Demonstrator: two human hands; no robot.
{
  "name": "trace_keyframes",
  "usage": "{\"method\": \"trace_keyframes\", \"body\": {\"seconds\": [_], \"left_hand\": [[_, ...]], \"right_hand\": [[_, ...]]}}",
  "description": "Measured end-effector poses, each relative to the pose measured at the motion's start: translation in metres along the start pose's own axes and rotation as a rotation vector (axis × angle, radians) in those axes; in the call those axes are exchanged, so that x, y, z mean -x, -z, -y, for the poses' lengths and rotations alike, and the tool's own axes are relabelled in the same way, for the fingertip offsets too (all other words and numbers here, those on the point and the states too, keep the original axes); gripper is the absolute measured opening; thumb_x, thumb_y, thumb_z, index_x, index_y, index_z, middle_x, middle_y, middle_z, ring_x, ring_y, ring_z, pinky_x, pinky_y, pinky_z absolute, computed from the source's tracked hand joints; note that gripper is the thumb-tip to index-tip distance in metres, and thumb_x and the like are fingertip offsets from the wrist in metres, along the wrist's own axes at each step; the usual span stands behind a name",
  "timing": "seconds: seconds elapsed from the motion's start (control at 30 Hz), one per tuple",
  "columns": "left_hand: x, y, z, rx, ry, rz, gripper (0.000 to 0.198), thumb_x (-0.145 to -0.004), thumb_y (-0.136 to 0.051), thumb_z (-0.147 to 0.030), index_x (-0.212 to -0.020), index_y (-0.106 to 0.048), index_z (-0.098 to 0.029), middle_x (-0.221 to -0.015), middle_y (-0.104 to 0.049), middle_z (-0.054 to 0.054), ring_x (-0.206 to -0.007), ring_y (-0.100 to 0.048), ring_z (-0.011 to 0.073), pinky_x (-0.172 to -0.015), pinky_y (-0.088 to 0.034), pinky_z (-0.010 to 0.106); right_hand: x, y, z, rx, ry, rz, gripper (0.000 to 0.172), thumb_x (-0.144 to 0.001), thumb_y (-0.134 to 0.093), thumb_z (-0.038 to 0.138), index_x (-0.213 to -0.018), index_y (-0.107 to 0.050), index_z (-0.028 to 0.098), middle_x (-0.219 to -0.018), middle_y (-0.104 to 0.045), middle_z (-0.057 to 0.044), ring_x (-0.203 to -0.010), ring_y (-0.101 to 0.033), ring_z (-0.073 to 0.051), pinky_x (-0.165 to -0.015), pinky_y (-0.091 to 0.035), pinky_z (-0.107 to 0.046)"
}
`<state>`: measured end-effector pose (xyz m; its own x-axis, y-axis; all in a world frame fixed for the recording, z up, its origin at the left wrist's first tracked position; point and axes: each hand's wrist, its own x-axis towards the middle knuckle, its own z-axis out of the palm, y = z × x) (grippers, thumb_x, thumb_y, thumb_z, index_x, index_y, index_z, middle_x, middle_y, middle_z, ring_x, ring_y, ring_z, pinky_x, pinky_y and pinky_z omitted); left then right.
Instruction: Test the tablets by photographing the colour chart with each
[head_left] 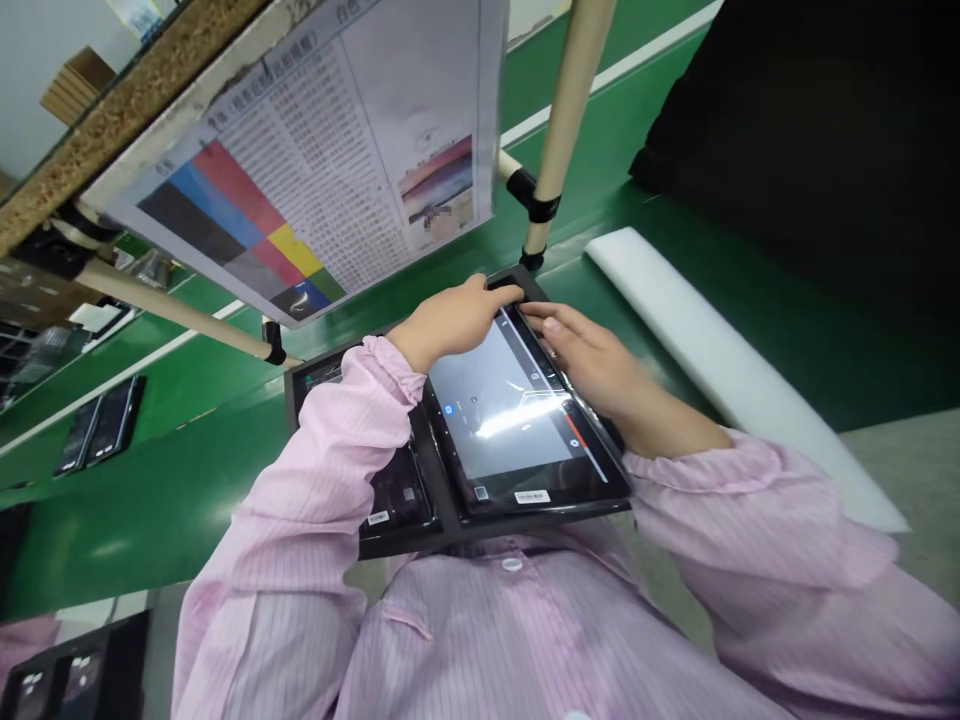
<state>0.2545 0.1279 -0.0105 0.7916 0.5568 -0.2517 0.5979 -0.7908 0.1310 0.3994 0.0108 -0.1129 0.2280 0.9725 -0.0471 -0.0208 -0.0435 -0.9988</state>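
Observation:
A tablet (499, 430) with a lit, pale grey screen lies in the right slot of a black tray (442, 470). Bright glare crosses its screen, and a small white label sticks to its near end. My left hand (459, 322) reaches over the tablet's far end, fingers closed at the far corner. At the same corner, along the right edge, my right hand (592, 365) grips with its fingers together. Some fingertips are hidden by the hands. In the left slot sits a dark-screened tablet (397, 490), partly covered by my left sleeve.
A green workbench (225, 500) spreads around the tray. A printed sheet with colour blocks (315, 170) hangs from a pipe frame (559, 130) ahead. On the right lies a long white foam strip (735, 370). More dark devices (101, 425) rest at left.

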Motion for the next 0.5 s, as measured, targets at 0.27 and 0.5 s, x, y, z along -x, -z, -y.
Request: {"method": "trace_keyframes", "body": {"seconds": [0.27,0.5], "left_hand": [[-0.0023,0.01,0.0043,-0.055,-0.101,0.031,0.045,-0.099,-0.035,-0.022,-0.137,-0.057,-0.031,-0.11,-0.058,0.008,-0.086,-0.062,0.0211,-0.08,-0.046,0.034],[-0.0033,0.0069,-0.0005,-0.148,-0.11,0.005,0.042,-0.099,-0.035,-0.022,-0.131,-0.062,-0.026,-0.108,-0.06,0.01,-0.079,-0.063,0.0212,-0.073,-0.046,0.034]], "right_hand": [[0.0001,0.0,0.0026,-0.023,-0.002,0.008,0.068,-0.086,-0.055,0.078,-0.129,-0.062,0.026,-0.119,-0.064,-0.006,-0.11,-0.062,-0.023,-0.093,-0.057,-0.04],[-0.0042,0.0004,0.0013,-0.073,0.011,0.031,0.076,-0.08,-0.059,0.082,-0.124,-0.064,0.021,-0.121,-0.063,-0.008,-0.112,-0.062,-0.023,-0.099,-0.056,-0.041]]}}
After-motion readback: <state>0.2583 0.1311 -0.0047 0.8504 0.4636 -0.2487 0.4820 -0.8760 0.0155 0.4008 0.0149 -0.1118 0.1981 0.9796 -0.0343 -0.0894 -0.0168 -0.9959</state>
